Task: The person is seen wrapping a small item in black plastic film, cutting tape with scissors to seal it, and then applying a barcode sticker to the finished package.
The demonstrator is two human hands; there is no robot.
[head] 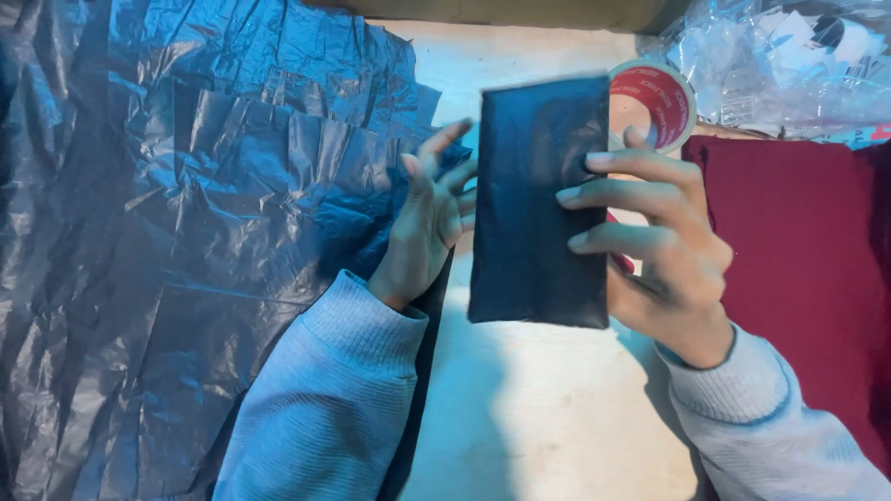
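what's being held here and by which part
A flat dark rectangular wrapped packet, gripped along its right long edge by the right hand; the left hand touches its left edge.

Tape roll [664,97], red cloth [798,250], clear bags [780,56]

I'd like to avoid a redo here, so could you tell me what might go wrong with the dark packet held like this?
1. The right hand alone grips the dark flat packet by one edge; the left hand only touches the other edge, so it may slip or twist.
2. The packet hangs close above the tape roll and could knock it.
3. The crinkled dark plastic sheet lies under the left sleeve, which might drag it.
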